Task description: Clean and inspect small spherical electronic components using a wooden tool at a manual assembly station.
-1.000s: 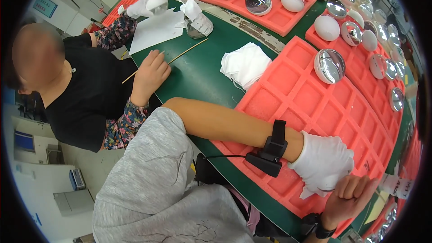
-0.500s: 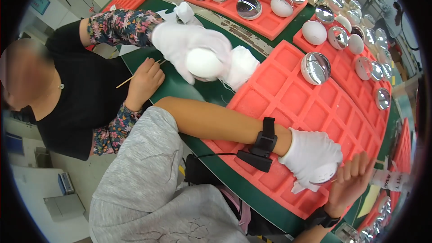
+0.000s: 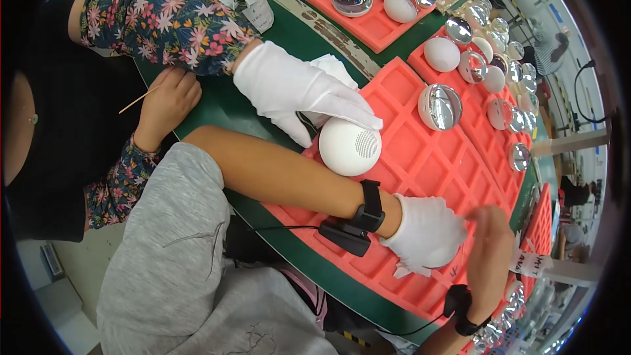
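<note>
My left hand (image 3: 428,231), in a white glove, is closed round a pale rounded dome (image 3: 440,260) low over the red tray (image 3: 411,174). The glove hides most of the dome. My right hand (image 3: 490,250), bare, is raised just beside it; its fingers are smeared by motion, and whether they hold anything does not show. Beyond my left forearm, a co-worker's gloved hand (image 3: 309,92) grips a white ball (image 3: 350,147) with a dotted grille at the tray's edge. The co-worker's bare hand (image 3: 169,95) holds a thin wooden stick (image 3: 139,100).
A clear glass-like ball (image 3: 440,106) sits in the tray's far part. More red trays (image 3: 378,34) behind carry several white and shiny balls (image 3: 442,54). A small bottle (image 3: 257,13) topped with white cloth stands on the green table (image 3: 200,108). A pale post (image 3: 559,266) rises at right.
The view has shifted. The co-worker's gloved hand has brought the white ball over to the red tray. My right hand has gone from outstretched fingers to a blurred, bent pose.
</note>
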{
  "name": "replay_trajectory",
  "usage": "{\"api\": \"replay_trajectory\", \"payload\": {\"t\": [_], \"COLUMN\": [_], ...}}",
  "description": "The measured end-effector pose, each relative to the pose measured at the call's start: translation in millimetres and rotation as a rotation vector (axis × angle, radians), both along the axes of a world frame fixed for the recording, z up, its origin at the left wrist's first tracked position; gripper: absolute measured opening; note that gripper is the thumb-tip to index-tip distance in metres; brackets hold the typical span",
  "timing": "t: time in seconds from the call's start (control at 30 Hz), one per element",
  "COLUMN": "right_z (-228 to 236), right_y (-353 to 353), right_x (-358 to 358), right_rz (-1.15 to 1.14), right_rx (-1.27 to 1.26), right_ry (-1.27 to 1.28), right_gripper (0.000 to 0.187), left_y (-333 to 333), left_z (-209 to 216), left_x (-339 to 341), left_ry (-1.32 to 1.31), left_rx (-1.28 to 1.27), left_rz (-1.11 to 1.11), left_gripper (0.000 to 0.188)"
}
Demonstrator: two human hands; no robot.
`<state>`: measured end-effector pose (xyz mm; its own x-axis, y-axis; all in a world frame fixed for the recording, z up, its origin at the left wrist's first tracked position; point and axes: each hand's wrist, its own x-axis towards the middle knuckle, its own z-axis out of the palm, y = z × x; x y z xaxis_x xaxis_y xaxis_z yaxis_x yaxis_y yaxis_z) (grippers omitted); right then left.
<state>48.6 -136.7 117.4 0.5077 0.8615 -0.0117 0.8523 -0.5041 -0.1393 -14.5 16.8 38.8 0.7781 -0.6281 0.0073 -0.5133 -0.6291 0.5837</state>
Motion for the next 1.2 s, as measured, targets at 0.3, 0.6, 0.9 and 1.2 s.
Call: {"api": "replay_trajectory", "payload": {"t": [0.3, 0.6, 0.9, 1.2], "right_z": [-36.9, -45.8, -32.7, -102.5], "right_y": [159.4, 132.0, -12.3, -98.1], "right_x": [-83.5, -40.3, 16.1, 62.8], "right_rz": [0.177, 0.072, -0.178, -0.182], "right_rx": [-0.001, 0.258, 1.197, 1.622], "right_ry": [0.059, 0.264, 1.597, 1.841], "right_gripper": [0.052, 0.062, 0.087, 0.069], "left_y": [0.2, 0.0, -1.0, -15.4], "left_z": [-18.9, -8.3, -4.4, -19.4], "left_x": [-4.2, -11.6, -0.4, 2.5], "left_ry": [-0.024, 0.081, 0.015, -0.139], "left_rx": [-0.157, -0.182, -0.229, -0.349], "left_rz": [0.036, 0.161, 0.059, 0.247], "left_gripper": [0.015, 0.015, 0.032, 0.07]}}
